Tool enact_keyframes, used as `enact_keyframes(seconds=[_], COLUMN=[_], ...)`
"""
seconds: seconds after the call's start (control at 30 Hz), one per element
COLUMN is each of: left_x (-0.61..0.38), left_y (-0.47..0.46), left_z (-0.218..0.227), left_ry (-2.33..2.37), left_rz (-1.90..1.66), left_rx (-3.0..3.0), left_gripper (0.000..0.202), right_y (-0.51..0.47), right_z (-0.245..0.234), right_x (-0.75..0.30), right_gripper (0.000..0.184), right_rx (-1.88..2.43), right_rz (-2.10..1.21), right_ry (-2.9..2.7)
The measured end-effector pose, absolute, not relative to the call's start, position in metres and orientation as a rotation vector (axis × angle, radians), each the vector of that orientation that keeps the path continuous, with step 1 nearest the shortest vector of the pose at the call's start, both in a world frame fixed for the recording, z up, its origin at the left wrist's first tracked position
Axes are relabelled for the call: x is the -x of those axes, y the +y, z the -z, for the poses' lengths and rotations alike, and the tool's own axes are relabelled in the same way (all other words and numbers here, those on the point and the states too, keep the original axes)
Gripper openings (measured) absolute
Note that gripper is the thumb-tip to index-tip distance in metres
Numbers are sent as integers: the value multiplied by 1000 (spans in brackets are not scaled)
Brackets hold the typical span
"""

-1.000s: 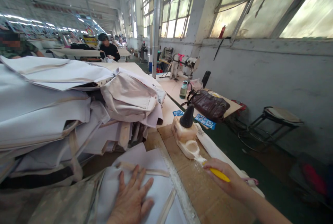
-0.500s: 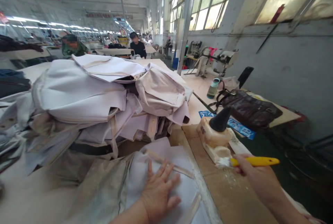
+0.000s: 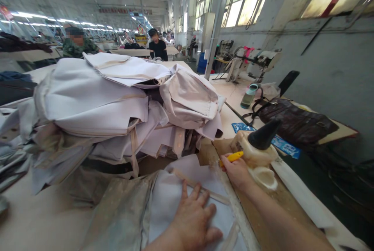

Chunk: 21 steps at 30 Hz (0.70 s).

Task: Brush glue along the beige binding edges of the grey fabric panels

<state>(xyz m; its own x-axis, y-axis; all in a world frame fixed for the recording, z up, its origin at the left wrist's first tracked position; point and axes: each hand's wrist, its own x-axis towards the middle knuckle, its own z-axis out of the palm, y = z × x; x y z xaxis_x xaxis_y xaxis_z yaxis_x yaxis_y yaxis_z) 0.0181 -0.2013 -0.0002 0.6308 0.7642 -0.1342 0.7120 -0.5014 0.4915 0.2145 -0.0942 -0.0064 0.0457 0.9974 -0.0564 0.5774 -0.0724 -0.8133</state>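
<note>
My left hand lies flat, fingers spread, on a white fabric piece with a beige strap. My right hand grips a yellow-handled brush over the far edge of that piece, beside the brown cardboard work surface. Just right of this hand stands a cream glue jug with a black cone spout and an open well. The brush bristles are hidden by my fingers.
A tall heap of white and beige fabric pieces fills the table behind. A brown handbag, a green bottle and sewing machines sit at the right. Two people sit at tables far back.
My right hand swung the brush from the glue jug's well leftward to the fabric's edge. My left hand stayed pressed on the fabric. The camera shifted slightly left.
</note>
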Motion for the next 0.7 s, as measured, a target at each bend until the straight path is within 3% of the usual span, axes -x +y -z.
enact_keyframes(seconds=[0.17, 0.43, 0.7], left_x=[-19, -31, -31], left_y=[-202, -227, -234], left_z=[-3, -26, -13], left_ry=[1162, 1004, 1033], left_rz=[-129, -58, -83], left_rx=[-2368, -2362, -2331], left_gripper=[55, 43, 39], right_y=[-148, -141, -195], right_z=[3, 5, -2], right_x=[-238, -222, -238], right_gripper=[28, 24, 25], right_rx=[1864, 1778, 1764], right_rz=[-984, -904, -878], right_ry=[-1581, -1586, -1681])
